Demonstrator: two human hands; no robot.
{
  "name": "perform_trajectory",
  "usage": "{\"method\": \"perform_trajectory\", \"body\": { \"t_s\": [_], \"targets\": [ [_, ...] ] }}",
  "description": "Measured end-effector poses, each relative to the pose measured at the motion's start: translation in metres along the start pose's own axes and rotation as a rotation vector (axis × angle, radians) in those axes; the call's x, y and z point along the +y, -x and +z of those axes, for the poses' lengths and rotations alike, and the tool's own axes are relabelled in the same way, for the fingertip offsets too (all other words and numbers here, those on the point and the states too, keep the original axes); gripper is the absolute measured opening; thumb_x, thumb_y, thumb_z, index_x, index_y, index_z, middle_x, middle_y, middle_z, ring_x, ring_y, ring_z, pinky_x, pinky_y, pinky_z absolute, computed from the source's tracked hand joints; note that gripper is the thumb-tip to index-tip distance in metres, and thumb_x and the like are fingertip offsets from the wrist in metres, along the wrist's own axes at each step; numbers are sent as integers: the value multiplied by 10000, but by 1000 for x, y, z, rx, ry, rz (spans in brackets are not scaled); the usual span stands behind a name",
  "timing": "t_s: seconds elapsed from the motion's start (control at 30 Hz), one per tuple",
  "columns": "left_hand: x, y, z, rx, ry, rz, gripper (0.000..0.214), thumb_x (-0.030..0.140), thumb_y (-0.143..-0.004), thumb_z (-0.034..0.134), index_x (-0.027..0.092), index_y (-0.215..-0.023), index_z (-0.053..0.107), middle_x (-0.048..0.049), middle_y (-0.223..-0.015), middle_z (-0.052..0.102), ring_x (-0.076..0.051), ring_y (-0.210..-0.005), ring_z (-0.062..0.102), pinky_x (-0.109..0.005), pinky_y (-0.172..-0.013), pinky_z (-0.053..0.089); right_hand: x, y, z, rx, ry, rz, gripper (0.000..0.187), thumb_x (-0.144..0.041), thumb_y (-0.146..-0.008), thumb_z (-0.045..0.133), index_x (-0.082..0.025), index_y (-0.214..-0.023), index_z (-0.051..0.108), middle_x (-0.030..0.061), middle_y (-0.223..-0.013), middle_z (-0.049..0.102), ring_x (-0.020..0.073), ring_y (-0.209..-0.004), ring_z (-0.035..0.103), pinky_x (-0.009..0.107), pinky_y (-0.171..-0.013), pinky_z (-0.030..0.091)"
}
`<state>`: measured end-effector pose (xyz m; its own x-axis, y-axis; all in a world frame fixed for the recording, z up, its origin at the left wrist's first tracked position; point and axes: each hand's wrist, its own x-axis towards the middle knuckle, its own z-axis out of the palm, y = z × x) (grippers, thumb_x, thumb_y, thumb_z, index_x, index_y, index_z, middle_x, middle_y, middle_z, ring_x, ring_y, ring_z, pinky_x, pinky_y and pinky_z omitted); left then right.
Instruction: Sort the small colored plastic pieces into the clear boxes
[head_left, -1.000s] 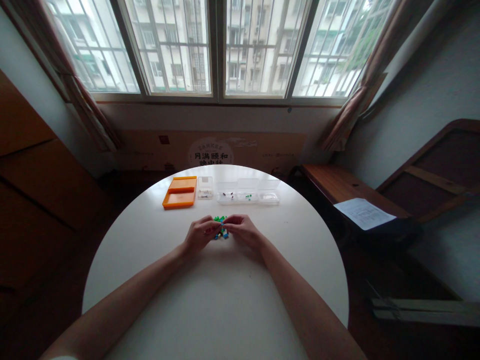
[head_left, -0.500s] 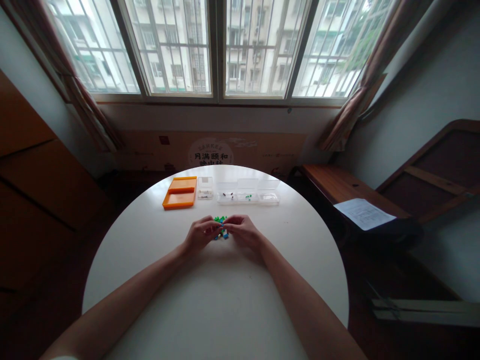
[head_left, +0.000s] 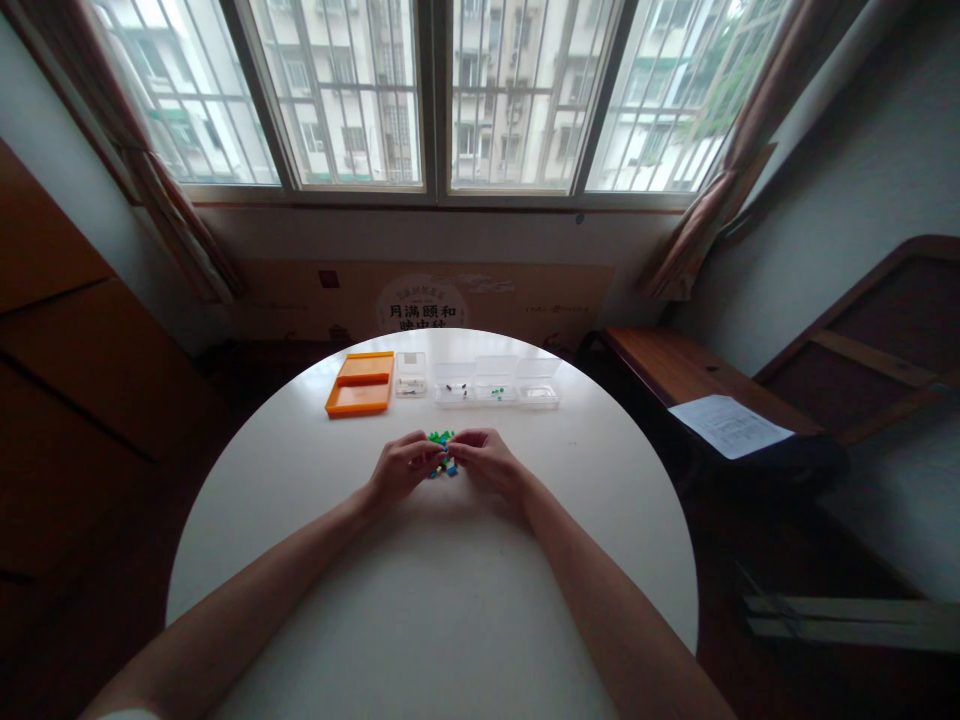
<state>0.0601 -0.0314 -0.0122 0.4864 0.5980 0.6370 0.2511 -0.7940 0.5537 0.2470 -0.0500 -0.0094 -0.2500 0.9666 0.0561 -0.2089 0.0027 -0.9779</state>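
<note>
My left hand [head_left: 405,466] and my right hand [head_left: 484,458] meet fingertip to fingertip over the middle of the white table. Both are closed in a pinch around a small blue piece [head_left: 445,449], which the fingers partly cover. Around and beneath the fingertips lies a little pile of green and blue pieces [head_left: 441,438], like tiny building bricks, with a few pale ones among them. One blue block [head_left: 451,469] sits at the near right of the pile. The hands hide part of the pile, and single pieces are too small to make out well.
Beyond the hands stand an orange two-part tray [head_left: 358,408], a small clear box [head_left: 410,371] and a row of clear open-lidded boxes [head_left: 454,404] with small dark and green bits. The round white table [head_left: 450,600] has a curved edge. Papers [head_left: 727,427] lie on a wooden bench [head_left: 660,365] at right.
Hardly anything differs. Both hands keep the same pinch at the same spot, and the view has shifted very slightly.
</note>
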Motion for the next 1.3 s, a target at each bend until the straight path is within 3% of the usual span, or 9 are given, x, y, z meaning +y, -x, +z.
{"method": "perform_trajectory", "body": {
  "t_s": [0.47, 1.3],
  "targets": [
    [1, -1, -1, 23, 16, 28, 144, 221, -814, 592, 157, -923, 661, -3, -691, 541, -58, -545, 485, -172, -505, 415, 0, 0, 0, 6, 8, -12, 287, -380, -611, 748, -123, -729, 699, 13, -590, 613, 89, -531, 481, 236, -533, 336],
    [2, 0, 1, -48, 10, -6, 114, 239, -818, 584, 135, -800, 626, -4, -674, 529, -67, -544, 469, -187, -507, 404, -2, 1, 1, -4, 19, 0, 272, -357, -615, 750, -129, -756, 701, 10, -610, 623, 85, -531, 483, 234, -532, 335]
  ]
}}
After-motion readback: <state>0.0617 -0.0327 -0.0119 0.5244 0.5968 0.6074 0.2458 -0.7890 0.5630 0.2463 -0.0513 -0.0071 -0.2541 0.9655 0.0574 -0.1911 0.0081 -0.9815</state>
